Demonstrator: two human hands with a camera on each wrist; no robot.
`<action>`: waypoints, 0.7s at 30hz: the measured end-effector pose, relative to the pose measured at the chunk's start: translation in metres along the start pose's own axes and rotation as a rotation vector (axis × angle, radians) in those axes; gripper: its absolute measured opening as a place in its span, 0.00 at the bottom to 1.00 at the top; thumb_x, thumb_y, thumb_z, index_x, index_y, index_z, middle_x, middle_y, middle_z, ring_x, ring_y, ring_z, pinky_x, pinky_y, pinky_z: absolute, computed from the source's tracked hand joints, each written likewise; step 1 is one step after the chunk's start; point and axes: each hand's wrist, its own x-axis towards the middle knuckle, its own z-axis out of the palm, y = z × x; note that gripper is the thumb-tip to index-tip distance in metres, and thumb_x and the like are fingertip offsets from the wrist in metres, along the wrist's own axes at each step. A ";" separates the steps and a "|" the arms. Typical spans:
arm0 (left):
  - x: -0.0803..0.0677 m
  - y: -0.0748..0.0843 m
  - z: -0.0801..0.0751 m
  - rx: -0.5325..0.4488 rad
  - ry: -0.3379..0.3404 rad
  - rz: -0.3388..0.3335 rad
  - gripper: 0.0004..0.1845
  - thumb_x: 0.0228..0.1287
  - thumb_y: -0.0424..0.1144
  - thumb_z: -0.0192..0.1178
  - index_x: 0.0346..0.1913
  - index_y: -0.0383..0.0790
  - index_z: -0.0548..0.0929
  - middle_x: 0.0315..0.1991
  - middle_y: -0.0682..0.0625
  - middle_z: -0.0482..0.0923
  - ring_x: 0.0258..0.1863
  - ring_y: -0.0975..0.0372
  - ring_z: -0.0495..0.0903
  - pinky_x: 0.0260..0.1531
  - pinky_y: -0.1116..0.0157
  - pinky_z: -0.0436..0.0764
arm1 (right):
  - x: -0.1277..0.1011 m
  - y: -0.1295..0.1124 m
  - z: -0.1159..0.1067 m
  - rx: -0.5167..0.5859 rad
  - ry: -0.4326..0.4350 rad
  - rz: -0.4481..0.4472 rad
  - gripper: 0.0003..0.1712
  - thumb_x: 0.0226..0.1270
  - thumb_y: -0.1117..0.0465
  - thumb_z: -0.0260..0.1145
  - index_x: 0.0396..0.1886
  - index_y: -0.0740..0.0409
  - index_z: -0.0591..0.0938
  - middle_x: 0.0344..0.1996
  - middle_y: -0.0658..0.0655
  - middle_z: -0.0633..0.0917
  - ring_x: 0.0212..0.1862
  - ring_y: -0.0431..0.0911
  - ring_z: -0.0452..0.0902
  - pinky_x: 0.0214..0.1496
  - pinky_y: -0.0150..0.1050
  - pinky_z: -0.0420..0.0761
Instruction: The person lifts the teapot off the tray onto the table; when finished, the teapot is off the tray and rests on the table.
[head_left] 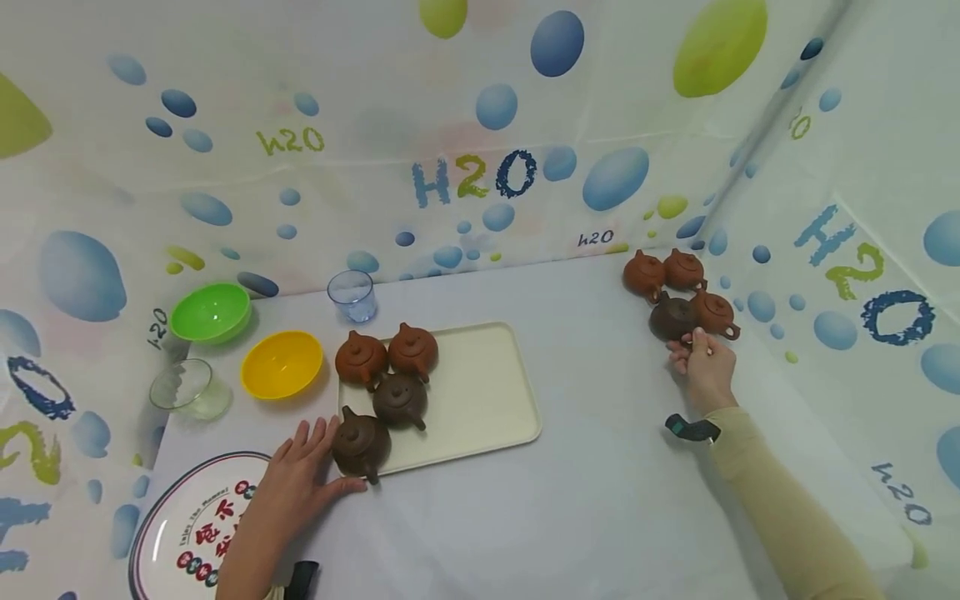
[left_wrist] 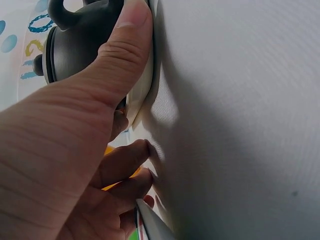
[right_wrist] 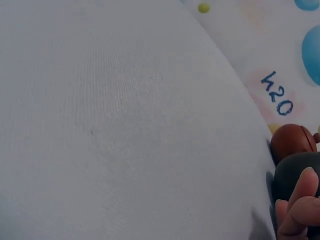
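Nearest me, left hand (head_left: 296, 479) lies flat, grip released, thumb against the dark brown clay teapot (head_left: 362, 444) at the cream plastic tray's (head_left: 480, 400) corner. Right hand (head_left: 701, 367) fingertips touch another dark clay teapot (head_left: 671, 317); I cannot tell its grip.

Beige long sleeve (head_left: 787, 500) on right arm, dark wrist-worn cameras on both wrists.

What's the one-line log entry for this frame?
left hand: touches dark teapot at tray corner | right hand: fingers on dark teapot in far group | neither lifted
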 end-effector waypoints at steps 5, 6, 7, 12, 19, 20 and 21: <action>0.003 0.002 0.000 0.014 -0.010 -0.002 0.61 0.56 0.68 0.75 0.82 0.32 0.63 0.78 0.27 0.65 0.79 0.28 0.62 0.76 0.29 0.64 | 0.003 -0.002 -0.008 -0.067 -0.036 0.019 0.18 0.87 0.42 0.51 0.49 0.49 0.78 0.27 0.40 0.92 0.26 0.34 0.85 0.22 0.26 0.78; 0.003 0.002 0.001 0.015 -0.011 -0.003 0.61 0.56 0.68 0.75 0.82 0.32 0.63 0.78 0.27 0.65 0.79 0.28 0.62 0.76 0.29 0.64 | 0.003 -0.003 -0.009 -0.079 -0.044 0.028 0.18 0.86 0.41 0.51 0.49 0.47 0.79 0.27 0.39 0.92 0.27 0.34 0.86 0.22 0.26 0.78; 0.003 0.002 0.000 0.016 -0.008 -0.003 0.61 0.55 0.68 0.75 0.82 0.32 0.64 0.78 0.27 0.65 0.78 0.27 0.62 0.76 0.29 0.64 | 0.003 -0.003 -0.010 -0.092 -0.049 0.034 0.18 0.85 0.40 0.52 0.49 0.46 0.79 0.27 0.38 0.92 0.28 0.34 0.86 0.22 0.27 0.78; 0.002 0.002 0.000 0.013 -0.001 -0.006 0.61 0.55 0.68 0.75 0.82 0.32 0.64 0.78 0.27 0.65 0.79 0.28 0.62 0.76 0.29 0.63 | 0.000 -0.005 -0.013 -0.071 -0.080 0.063 0.19 0.83 0.38 0.55 0.52 0.45 0.78 0.29 0.39 0.93 0.29 0.35 0.87 0.22 0.27 0.77; 0.002 0.001 0.001 -0.004 -0.006 -0.008 0.61 0.55 0.69 0.75 0.82 0.33 0.64 0.78 0.27 0.64 0.79 0.28 0.61 0.77 0.29 0.63 | -0.003 -0.004 -0.015 -0.039 -0.065 0.100 0.21 0.82 0.35 0.54 0.57 0.43 0.73 0.31 0.40 0.93 0.29 0.36 0.87 0.21 0.27 0.75; 0.002 0.001 0.001 -0.003 -0.005 -0.006 0.61 0.55 0.68 0.75 0.82 0.33 0.64 0.78 0.27 0.65 0.79 0.28 0.61 0.77 0.29 0.63 | -0.004 -0.004 -0.015 -0.037 -0.051 0.107 0.22 0.81 0.34 0.54 0.60 0.42 0.71 0.31 0.40 0.93 0.29 0.36 0.87 0.21 0.28 0.75; 0.002 0.001 0.001 0.000 -0.003 -0.004 0.61 0.55 0.68 0.75 0.82 0.33 0.64 0.78 0.27 0.65 0.79 0.28 0.61 0.77 0.29 0.63 | -0.004 -0.004 -0.015 -0.036 -0.037 0.109 0.24 0.82 0.34 0.54 0.63 0.42 0.70 0.31 0.40 0.92 0.29 0.36 0.87 0.21 0.28 0.75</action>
